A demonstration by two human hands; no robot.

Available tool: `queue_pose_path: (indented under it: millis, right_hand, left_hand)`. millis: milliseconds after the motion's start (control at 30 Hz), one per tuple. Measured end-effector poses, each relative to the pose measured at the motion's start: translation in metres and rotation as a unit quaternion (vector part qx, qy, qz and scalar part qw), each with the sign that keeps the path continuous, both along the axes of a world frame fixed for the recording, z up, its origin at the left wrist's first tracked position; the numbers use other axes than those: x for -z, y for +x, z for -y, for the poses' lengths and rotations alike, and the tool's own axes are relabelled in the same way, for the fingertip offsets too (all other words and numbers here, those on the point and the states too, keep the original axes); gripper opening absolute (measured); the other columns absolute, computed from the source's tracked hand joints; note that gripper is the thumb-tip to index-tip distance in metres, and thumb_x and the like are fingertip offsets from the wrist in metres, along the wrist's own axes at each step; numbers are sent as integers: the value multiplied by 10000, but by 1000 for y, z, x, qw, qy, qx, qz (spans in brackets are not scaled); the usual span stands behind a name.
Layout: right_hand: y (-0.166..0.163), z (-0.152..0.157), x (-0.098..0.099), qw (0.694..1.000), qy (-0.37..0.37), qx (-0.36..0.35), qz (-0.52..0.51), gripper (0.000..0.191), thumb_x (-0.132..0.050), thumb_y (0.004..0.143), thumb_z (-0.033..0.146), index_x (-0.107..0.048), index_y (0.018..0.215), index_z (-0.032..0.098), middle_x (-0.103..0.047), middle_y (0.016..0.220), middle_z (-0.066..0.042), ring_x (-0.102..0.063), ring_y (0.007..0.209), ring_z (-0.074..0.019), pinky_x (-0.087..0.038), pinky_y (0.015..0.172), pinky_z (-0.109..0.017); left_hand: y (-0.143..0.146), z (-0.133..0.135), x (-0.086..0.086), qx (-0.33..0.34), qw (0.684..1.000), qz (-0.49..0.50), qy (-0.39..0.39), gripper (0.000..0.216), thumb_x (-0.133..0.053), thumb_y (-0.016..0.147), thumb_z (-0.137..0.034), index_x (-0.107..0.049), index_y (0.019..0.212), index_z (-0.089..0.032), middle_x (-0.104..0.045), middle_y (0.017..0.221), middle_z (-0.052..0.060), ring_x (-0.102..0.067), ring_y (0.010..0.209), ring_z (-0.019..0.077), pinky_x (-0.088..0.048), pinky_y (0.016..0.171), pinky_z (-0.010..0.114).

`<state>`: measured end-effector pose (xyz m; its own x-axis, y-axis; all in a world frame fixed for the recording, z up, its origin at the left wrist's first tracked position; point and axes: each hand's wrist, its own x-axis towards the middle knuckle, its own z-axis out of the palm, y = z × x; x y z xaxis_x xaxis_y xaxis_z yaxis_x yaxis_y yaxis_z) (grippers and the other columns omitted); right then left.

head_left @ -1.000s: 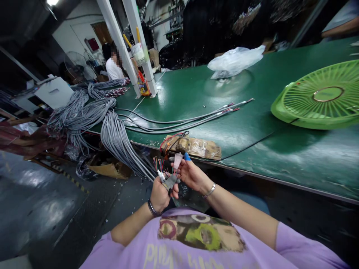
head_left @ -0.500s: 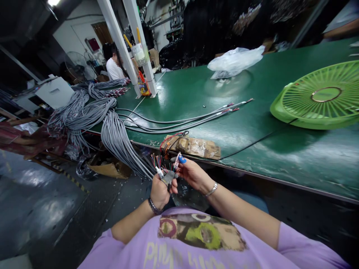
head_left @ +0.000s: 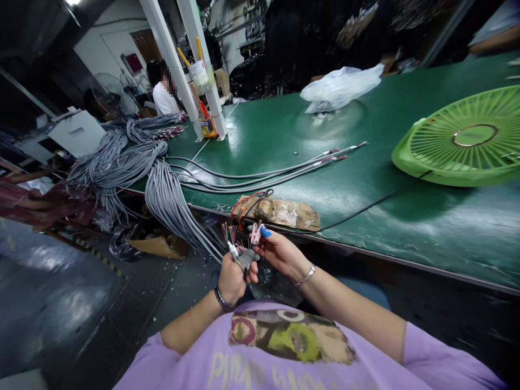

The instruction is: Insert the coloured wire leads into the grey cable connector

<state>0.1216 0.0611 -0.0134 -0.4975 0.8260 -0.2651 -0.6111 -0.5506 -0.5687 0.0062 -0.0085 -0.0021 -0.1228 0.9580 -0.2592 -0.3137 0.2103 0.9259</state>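
Observation:
My left hand (head_left: 232, 280) is closed around the end of a grey cable, its thumb under a grey covering. From this grip rises the cable's white sleeve (head_left: 233, 249), topped by a fan of thin coloured wires (head_left: 229, 233). More fine wires (head_left: 244, 246) stick out toward the right. My right hand (head_left: 282, 255), with blue wrapped on the thumb tip, pinches a small pink clip-like tool (head_left: 255, 234) close to those wires. The tool's jaws are too small to make out.
A thick bundle of grey cables (head_left: 166, 189) hangs over the edge of the green table (head_left: 276, 130). A taped wooden block (head_left: 290, 213) lies at that edge, with a green fan (head_left: 467, 138) to the right and a plastic bag (head_left: 341, 86) behind. A person (head_left: 163, 97) sits far back.
The pink tool has turned slightly in my right hand, so more of it shows. My left hand and the wires have shifted a little; both grips are kept.

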Motion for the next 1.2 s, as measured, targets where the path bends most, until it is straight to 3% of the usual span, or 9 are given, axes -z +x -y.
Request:
queue_pose_path:
  millis: [200,400,600,900,1200]
  right_hand:
    - [0,2,1,1000,-8,-12,-11,214,-676,743,385,-656,800,179,-635,676,2,-555,628,-105,-440,601,-225]
    - [2,0,-4,997,-28,-75,-24,356,-536,816,514,-632,802,172,-653,742,-35,-569,620,-117,-463,578,-238]
    - [0,2,-6,999,28,-40,22,273,-647,759,437,-653,801,167,-651,732,-31,-545,589,-100,-469,578,-232]
    - [1,5,-12,997,29,-14,67,267,-744,661,405,-613,731,183,-586,601,15,-518,539,-91,-447,509,-209]
    - [0,4,-5,999,4,-4,43,214,-730,683,352,-676,794,176,-693,780,-33,-585,672,-119,-453,651,-241]
  left_hand:
    - [-1,2,1,-10,1000,2,10,289,-641,678,-412,-544,619,-146,-563,436,-5,-466,287,83,-234,293,175]
    - [-3,12,-1,-35,999,10,11,335,-681,644,-453,-537,687,-154,-570,452,-23,-460,289,78,-247,294,172]
    - [-1,11,-2,-56,998,13,25,325,-683,641,-443,-541,697,-156,-580,476,-25,-481,311,79,-274,307,170]
    - [3,4,-1,-63,997,16,36,287,-661,682,-414,-556,719,-150,-578,491,-27,-473,322,66,-258,314,163]
    - [3,2,6,-52,998,-15,27,276,-649,688,-397,-535,661,-147,-571,479,-22,-458,309,62,-246,320,173]
